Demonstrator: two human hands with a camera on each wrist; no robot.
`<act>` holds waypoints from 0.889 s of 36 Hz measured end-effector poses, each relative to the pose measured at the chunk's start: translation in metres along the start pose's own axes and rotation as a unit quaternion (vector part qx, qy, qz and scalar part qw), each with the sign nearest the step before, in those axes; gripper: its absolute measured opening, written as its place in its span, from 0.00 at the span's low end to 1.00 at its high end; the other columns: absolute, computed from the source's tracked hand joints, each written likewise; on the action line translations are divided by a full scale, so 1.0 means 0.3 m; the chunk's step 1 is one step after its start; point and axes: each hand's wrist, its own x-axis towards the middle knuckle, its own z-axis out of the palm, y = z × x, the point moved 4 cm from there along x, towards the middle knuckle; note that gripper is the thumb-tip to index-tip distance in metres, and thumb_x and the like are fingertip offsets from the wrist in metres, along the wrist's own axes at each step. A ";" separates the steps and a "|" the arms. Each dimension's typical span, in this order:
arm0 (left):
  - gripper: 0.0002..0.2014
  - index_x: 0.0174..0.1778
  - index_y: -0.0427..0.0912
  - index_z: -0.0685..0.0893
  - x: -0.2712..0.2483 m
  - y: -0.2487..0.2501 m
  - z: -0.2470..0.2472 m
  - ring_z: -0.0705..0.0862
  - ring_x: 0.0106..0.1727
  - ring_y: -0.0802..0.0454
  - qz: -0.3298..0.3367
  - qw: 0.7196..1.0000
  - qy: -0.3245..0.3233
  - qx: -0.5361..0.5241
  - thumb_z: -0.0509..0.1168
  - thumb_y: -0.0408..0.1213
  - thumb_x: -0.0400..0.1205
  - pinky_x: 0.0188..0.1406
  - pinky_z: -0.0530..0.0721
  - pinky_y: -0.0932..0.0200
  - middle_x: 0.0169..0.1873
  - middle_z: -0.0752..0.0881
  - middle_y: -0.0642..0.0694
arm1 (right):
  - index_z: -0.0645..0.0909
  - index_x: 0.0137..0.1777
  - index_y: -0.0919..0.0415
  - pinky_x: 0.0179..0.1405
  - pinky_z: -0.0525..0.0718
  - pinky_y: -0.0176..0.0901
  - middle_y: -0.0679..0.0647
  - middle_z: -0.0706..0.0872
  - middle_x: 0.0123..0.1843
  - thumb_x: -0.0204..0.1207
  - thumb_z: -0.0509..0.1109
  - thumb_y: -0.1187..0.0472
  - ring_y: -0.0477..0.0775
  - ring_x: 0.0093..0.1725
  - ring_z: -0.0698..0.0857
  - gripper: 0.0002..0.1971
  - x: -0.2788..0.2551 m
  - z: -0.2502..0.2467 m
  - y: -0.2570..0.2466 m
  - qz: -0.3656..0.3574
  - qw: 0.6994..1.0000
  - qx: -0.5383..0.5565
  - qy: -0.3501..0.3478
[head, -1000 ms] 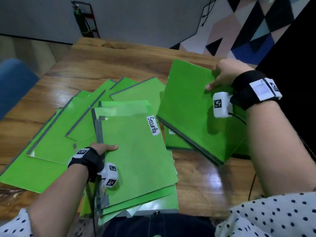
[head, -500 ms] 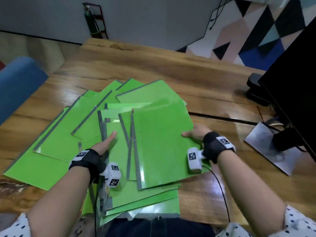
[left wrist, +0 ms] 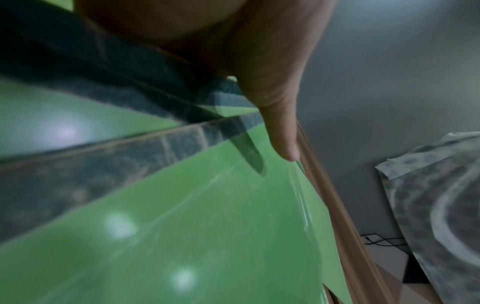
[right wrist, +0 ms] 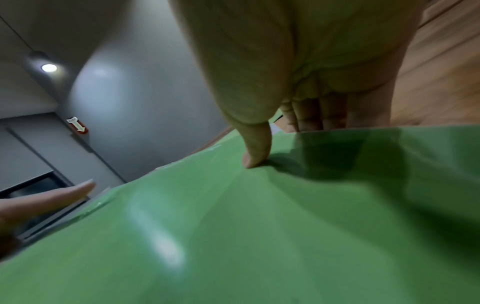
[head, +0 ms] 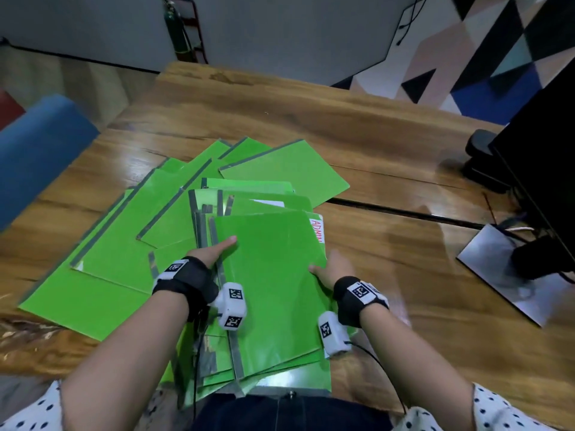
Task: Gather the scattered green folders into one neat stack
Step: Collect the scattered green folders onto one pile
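Several green folders [head: 102, 262] lie fanned across the wooden table [head: 373, 144], and a rough pile of them sits at the near edge. The top green folder [head: 273, 293] has a grey spine on its left. A white "ADMIN" tag [head: 317, 230] pokes out beneath it. My right hand [head: 326, 270] pinches its right edge, thumb [right wrist: 255, 152] on top and fingers [right wrist: 309, 115] underneath. My left hand [head: 214, 251] rests on its left edge, with the thumb [left wrist: 283, 135] lying straight on the cover [left wrist: 182, 226]. Its other fingers are hidden.
A black monitor [head: 544, 144] on a silver base [head: 504, 275] stands at the right, with a dark cable [head: 404, 211] running along the table toward it. A blue chair [head: 40, 144] is off the left edge. A fire extinguisher [head: 174, 29] stands by the far wall.
My right hand carried a folder from the right side onto the near pile and slid it toward me. My left hand shifted right onto that folder's spine edge.
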 end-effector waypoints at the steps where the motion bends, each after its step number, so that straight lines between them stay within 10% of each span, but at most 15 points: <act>1: 0.45 0.74 0.32 0.69 0.003 -0.002 0.004 0.79 0.54 0.41 0.002 1.000 0.005 -0.007 0.74 0.58 0.69 0.50 0.79 0.51 0.68 0.77 0.32 | 0.74 0.63 0.63 0.43 0.79 0.42 0.58 0.85 0.59 0.77 0.70 0.51 0.57 0.51 0.84 0.21 0.004 0.001 0.002 0.001 1.000 -0.003 0.004; 3: 0.50 0.73 0.31 0.70 -0.010 -0.004 0.006 0.80 0.41 0.46 0.003 1.000 0.018 -0.018 0.76 0.61 0.64 0.38 0.81 0.56 0.59 0.82 0.34 | 0.76 0.63 0.62 0.45 0.82 0.43 0.58 0.86 0.59 0.77 0.69 0.47 0.57 0.51 0.85 0.22 0.006 0.002 0.004 0.003 1.000 0.001 0.003; 5: 0.60 0.74 0.31 0.69 -0.012 -0.015 0.009 0.84 0.49 0.43 0.004 0.999 0.033 -0.038 0.79 0.65 0.52 0.48 0.86 0.51 0.58 0.83 0.36 | 0.78 0.64 0.63 0.47 0.84 0.44 0.59 0.86 0.58 0.76 0.68 0.43 0.58 0.52 0.86 0.25 0.010 0.014 0.006 0.005 1.000 -0.006 -0.005; 12: 0.48 0.73 0.28 0.68 -0.035 -0.031 0.016 0.80 0.54 0.39 0.033 0.994 0.088 -0.048 0.80 0.52 0.64 0.60 0.80 0.46 0.62 0.80 0.32 | 0.82 0.55 0.61 0.44 0.88 0.44 0.55 0.88 0.48 0.76 0.63 0.36 0.54 0.43 0.87 0.27 -0.009 0.019 -0.011 -0.021 0.999 -0.024 -0.025; 16: 0.44 0.66 0.28 0.74 -0.053 -0.023 0.027 0.81 0.60 0.36 0.070 0.988 0.118 -0.069 0.81 0.52 0.62 0.62 0.82 0.41 0.61 0.81 0.34 | 0.73 0.36 0.57 0.29 0.73 0.37 0.50 0.77 0.34 0.82 0.59 0.42 0.48 0.31 0.75 0.20 -0.011 -0.024 0.016 -0.008 0.998 0.051 -0.048; 23: 0.47 0.66 0.32 0.74 -0.098 0.010 0.081 0.82 0.56 0.39 0.161 0.976 0.108 -0.098 0.83 0.54 0.57 0.59 0.83 0.44 0.54 0.83 0.39 | 0.78 0.64 0.63 0.43 0.80 0.40 0.58 0.85 0.57 0.75 0.71 0.46 0.51 0.45 0.84 0.25 0.022 -0.035 0.066 -0.006 0.949 0.313 -0.037; 32: 0.47 0.78 0.36 0.65 -0.189 0.153 0.140 0.74 0.70 0.42 0.293 0.948 0.028 -0.122 0.80 0.46 0.66 0.73 0.72 0.45 0.69 0.75 0.41 | 0.79 0.61 0.64 0.38 0.78 0.31 0.52 0.86 0.51 0.64 0.80 0.48 0.42 0.43 0.83 0.30 -0.033 -0.253 0.044 -0.072 0.883 0.463 0.037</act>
